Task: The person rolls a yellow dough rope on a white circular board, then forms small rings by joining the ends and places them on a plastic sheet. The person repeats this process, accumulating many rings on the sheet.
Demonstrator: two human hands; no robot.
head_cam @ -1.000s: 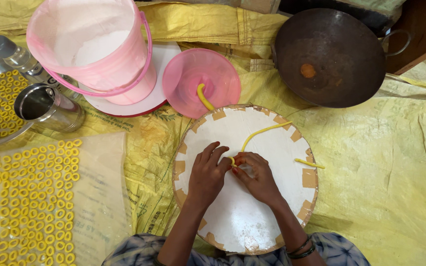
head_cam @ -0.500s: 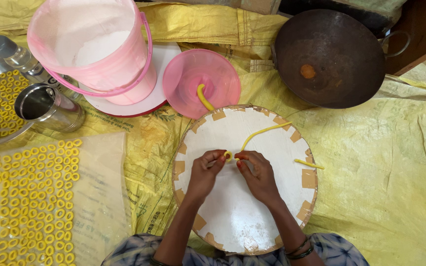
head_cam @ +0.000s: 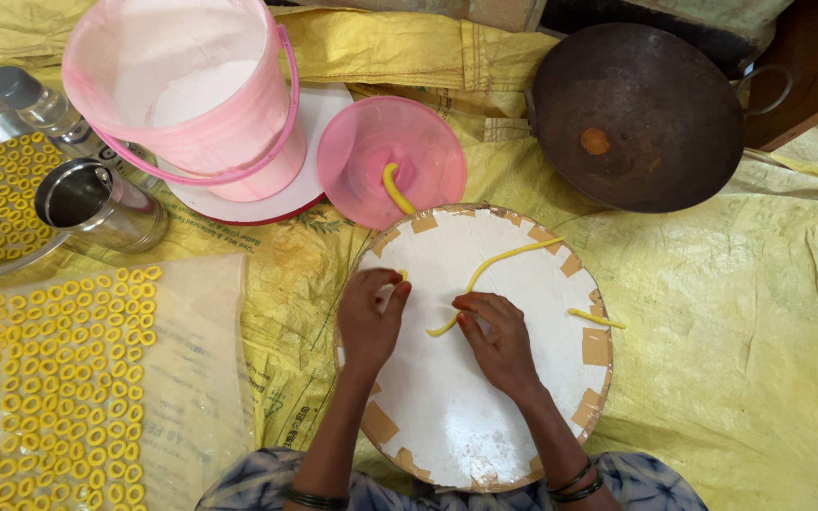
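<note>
Both hands on the white board (head_cam: 447, 416), working yellow dough.

My left hand (head_cam: 369, 320) pinches a small dough bit (head_cam: 401, 275) between fingertips; my right hand (head_cam: 496, 339) presses fingers down on the near end of a long dough rope (head_cam: 494, 265) (pressing, not closed round it). A short strip (head_cam: 595, 318) lies by the board's right edge. Dough rings (head_cam: 59, 378) cover the plastic sheet at left; a pink lid (head_cam: 428, 151) and bucket (head_cam: 191, 85) sit just beyond the board.
</note>
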